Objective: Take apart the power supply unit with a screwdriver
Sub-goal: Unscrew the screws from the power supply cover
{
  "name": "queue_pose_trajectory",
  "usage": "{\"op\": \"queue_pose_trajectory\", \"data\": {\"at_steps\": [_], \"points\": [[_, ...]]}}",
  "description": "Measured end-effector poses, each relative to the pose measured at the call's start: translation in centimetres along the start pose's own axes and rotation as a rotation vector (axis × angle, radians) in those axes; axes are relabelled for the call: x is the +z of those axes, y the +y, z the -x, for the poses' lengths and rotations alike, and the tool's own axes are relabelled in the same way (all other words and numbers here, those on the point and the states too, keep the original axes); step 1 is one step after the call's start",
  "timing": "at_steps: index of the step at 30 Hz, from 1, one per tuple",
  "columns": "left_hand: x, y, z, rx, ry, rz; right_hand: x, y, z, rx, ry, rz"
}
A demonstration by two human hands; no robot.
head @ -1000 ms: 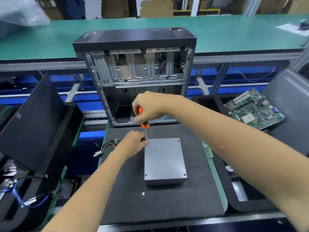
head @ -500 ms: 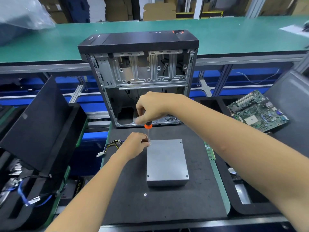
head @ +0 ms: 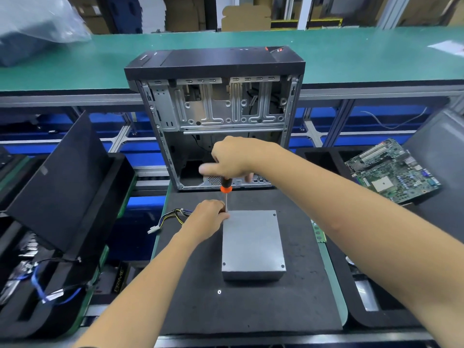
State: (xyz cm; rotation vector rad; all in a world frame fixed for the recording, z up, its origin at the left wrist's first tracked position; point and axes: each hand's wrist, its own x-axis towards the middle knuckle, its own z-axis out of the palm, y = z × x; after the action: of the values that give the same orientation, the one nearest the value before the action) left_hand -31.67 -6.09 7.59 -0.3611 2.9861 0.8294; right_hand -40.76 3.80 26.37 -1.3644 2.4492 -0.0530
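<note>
On the dark mat of the surface in front of us lies the power supply, a flat grey metal box with its lid up, just this side of the empty computer case. We are working the screw at the far left corner of the lid. Our right hand is wrapped round the handle of the screwdriver, which stands upright with its shaft running down to that corner. Our left hand is curled at the box's corner, fingertips pinching the shaft low down to steady the tip; the screw head itself is hidden behind them. Screws show at the other three corners of the lid, so we judge the job to be early. Next we need steady downward pressure and a straight shaft while we turn, then a move on to the remaining corners. Coloured wires trail from the box to the left.
</note>
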Motion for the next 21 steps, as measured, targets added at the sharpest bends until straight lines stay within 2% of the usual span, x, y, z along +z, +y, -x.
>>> {"op": "queue_pose_trajectory", "data": {"at_steps": [2,6,9,11,16,21], "points": [[0.2,0.1,0.1,-0.009,0.001,0.003,-0.2,-0.2,0.0,0.04,-0.022,-0.027],[0.3,0.3,0.1,-0.022,0.019,-0.001,-0.9,0.0,0.2,-0.044,-0.099,-0.033],[0.4,0.3,0.1,0.045,-0.014,-0.152,-1.2,0.4,0.5,-0.063,-0.131,-0.047],[0.4,0.3,0.0,0.094,-0.051,-0.266,-1.0,0.6,0.5,-0.061,-0.12,-0.081],[0.6,0.4,-0.2,0.111,-0.042,-0.351,-0.1,0.5,0.4,-0.089,-0.066,-0.142],[0.9,0.3,-0.2,0.096,0.009,-0.31,0.3,0.6,0.0,0.028,0.003,0.092]]}}
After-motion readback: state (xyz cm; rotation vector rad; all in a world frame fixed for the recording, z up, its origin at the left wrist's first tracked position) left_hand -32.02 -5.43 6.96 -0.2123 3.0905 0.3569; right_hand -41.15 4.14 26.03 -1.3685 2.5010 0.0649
